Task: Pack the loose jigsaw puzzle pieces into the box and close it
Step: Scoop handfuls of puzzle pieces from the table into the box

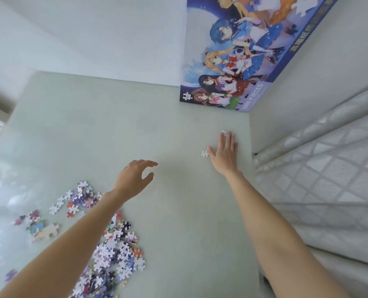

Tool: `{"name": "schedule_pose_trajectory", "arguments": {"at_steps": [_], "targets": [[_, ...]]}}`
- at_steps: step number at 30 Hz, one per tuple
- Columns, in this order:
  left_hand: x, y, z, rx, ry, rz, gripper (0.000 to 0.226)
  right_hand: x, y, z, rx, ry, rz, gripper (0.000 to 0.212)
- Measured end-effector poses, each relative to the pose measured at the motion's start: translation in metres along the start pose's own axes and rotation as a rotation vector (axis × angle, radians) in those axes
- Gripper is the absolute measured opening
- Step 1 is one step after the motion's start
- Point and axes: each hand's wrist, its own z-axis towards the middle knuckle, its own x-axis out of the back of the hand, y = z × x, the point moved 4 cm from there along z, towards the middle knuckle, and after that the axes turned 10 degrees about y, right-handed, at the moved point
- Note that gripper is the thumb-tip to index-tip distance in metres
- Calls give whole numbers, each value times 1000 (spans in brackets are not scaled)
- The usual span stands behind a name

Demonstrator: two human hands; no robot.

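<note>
A heap of loose jigsaw pieces (112, 250) lies on the pale green floor at lower left, partly hidden by my left forearm. A closed puzzle box (243, 52) with a cartoon picture stands upright at the far right, against the wall. My right hand (225, 153) lies flat on the floor, fingers spread, its fingertips touching one small white piece (223, 132). Another white piece (204, 154) lies just left of its thumb. My left hand (133, 179) hovers above bare floor, fingers curved and apart, holding nothing.
A patterned grey mattress or curtain (329, 179) runs along the right side. White walls meet at the far corner. A few stray pieces (43, 229) lie left of the heap. Bare floor (114, 125) stretches between the heap and the box.
</note>
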Motion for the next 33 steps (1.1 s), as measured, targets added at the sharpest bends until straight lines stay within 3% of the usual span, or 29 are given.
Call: {"name": "schedule_pose_trajectory", "arguments": {"at_steps": [3,7,9,14,18,21,26,30,33], "targets": [[5,-27,-28,43,150,-41,32,-17,-29,-17,123,39,-16,68],[24,-80,-81,139,342,-23,39,-58,-106,-82,405,-50,34,74],[36,-116,-109,234,384,21,41,-78,-147,-119,526,-86,46,73],[74,-204,-175,505,490,156,48,-103,-224,-173,621,-188,73,70],[83,-254,-215,731,428,138,69,-121,-277,-181,719,-266,78,65],[74,-264,-219,678,345,125,80,-134,-307,-190,831,-320,-10,62],[49,-223,-202,387,218,118,71,-130,-298,-227,993,-356,-143,61],[28,-170,-213,136,24,-16,73,-119,-263,-261,905,-320,-75,59],[50,-163,-233,181,103,-274,59,-107,-239,-273,811,-247,-59,60]]}}
